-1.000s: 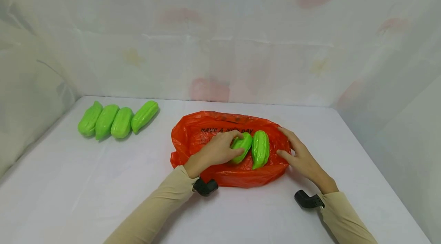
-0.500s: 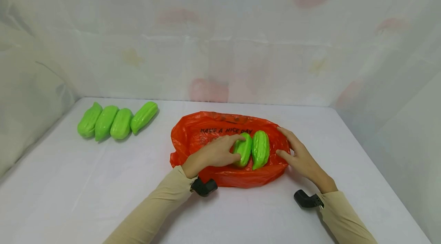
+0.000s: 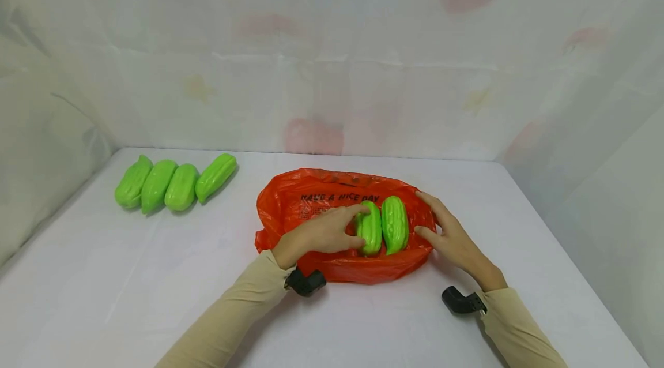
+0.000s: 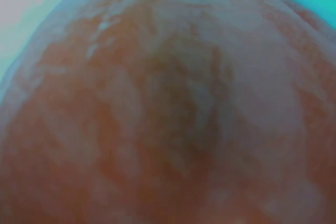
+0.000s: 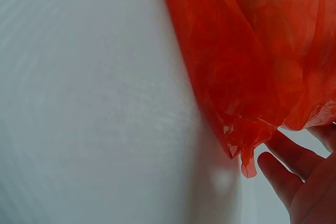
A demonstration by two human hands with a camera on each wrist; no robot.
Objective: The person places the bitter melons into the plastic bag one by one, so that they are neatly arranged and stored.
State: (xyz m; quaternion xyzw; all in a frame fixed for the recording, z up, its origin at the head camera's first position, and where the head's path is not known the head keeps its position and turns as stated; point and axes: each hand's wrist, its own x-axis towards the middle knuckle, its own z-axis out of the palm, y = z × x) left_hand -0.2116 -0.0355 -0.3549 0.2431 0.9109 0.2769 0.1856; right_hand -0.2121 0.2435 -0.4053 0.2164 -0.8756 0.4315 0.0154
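Observation:
A red plastic bag (image 3: 321,189) with black print lies opened out on the table, two green bitter melons side by side in it. My left hand (image 3: 323,232) reaches over its near rim and grips the left bitter melon (image 3: 370,229), thumb and fingers at its two ends. Beside it lies the second bitter melon (image 3: 396,224), ridged and bumpy. My right hand (image 3: 456,238) rests at the bag's right edge, thumb and fingers spread apart. In the right wrist view the right fingers (image 5: 296,153) pass partly behind the red film. The left wrist view is a blur of skin.
Several more bitter melons (image 3: 181,186) lie in a row at the back left of the white table (image 3: 129,276). Pale patterned cloth (image 3: 332,85) rises behind the table and along both sides.
The left bitter melon has turned more upright and shifted slightly right under my left hand. The right bitter melon has tilted slightly and moved a little right. My right hand stays in place.

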